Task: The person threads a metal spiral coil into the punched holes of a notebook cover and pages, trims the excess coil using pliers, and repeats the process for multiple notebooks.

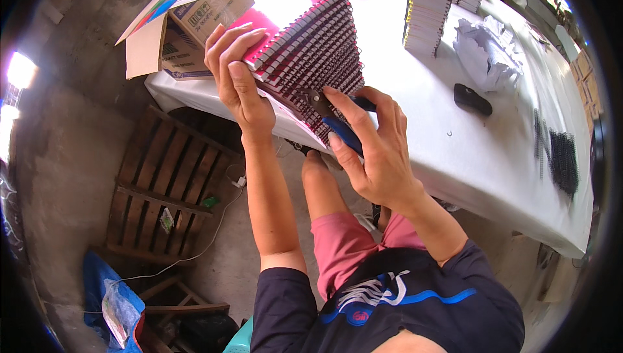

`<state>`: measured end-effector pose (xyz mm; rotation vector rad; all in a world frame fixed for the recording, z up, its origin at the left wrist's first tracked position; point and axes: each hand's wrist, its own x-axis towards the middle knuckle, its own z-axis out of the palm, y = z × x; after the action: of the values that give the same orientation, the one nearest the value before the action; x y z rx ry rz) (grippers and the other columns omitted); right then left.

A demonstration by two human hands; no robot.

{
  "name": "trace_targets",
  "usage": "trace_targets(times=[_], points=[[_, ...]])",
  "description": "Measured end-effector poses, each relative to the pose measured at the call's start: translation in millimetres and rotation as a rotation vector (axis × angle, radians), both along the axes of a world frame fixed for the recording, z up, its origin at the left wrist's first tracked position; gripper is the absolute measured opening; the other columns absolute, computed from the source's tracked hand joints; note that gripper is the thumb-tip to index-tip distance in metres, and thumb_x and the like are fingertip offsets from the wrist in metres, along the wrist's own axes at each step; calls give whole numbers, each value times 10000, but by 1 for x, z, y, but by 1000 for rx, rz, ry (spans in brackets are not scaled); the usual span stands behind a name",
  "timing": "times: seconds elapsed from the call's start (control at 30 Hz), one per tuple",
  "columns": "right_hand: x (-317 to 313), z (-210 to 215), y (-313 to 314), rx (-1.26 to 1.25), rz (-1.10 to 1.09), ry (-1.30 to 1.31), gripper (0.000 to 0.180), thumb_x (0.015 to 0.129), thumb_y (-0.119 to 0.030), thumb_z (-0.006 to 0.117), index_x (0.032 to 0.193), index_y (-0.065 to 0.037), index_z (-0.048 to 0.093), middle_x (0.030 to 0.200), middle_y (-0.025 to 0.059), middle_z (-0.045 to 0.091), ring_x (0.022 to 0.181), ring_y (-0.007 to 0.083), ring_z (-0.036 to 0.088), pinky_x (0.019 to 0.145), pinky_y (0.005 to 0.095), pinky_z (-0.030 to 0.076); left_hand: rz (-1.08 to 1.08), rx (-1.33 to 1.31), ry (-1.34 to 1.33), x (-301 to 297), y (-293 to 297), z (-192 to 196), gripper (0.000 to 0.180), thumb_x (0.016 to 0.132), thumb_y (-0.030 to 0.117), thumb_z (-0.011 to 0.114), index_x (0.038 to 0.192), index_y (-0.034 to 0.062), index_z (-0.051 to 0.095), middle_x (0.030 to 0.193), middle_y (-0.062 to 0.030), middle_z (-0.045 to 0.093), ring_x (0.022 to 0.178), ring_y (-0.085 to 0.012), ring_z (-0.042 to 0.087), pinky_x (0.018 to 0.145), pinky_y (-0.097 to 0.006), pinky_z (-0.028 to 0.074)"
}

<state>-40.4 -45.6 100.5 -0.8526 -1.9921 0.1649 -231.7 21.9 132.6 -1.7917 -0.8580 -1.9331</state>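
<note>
A stack of spiral-bound notebooks (311, 48) with pink-red covers rests at the table's near edge, its row of dark binding coils turned toward me. My left hand (240, 80) grips the stack at its left corner, thumb by the coils and fingers over the top cover. In my right hand (383, 145) is a pair of pliers (344, 134) with blue handles. Their metal jaws touch or sit very close to the coils near the stack's lower middle. Whether the jaws are closed on a coil I cannot tell.
On the white-covered table (402, 93) are an open cardboard box (214, 15), upright spiral notebooks (428, 12), crumpled white wrapping (487, 51), a black object (472, 99) and loose black coils (563, 161). A wooden pallet (172, 184) and a thin cable (195, 259) lie at lower left.
</note>
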Motion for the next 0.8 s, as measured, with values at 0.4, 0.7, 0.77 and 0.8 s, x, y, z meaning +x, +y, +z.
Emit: trace_targets(times=[0.4,0.7,0.77,0.8], points=[[-10,-5,8,79,-55,-51,530,800,-251,639,1313,-235,511,1122,105,471,970,247,464,837,389,308,2,-22,-13,2,2,0,492,1001,346,252,974,47,642,1024,-78,611,1136,-254,437,1049,-427,270],[-6,0,17,206,-43,-70,483,817,-257,625,1291,-219,538,1018,94,529,834,216,511,681,319,380,-7,-22,-12,1,3,-1,484,1000,358,262,974,59,642,1022,-76,609,1152,-255,432,1048,-431,272],[-6,-5,19,30,188,100,447,862,-247,592,1290,-139,521,965,103,558,766,188,529,633,300,413,-3,-15,-13,1,3,-1,485,1000,358,261,973,57,641,1020,-76,609,1150,-255,435,1049,-432,272],[-7,-6,19,-59,304,187,435,884,-242,576,1289,-99,513,938,107,573,732,174,538,608,291,430,6,-9,-6,2,3,-1,485,1000,357,260,973,57,640,1019,-75,609,1148,-255,437,1049,-432,272]])
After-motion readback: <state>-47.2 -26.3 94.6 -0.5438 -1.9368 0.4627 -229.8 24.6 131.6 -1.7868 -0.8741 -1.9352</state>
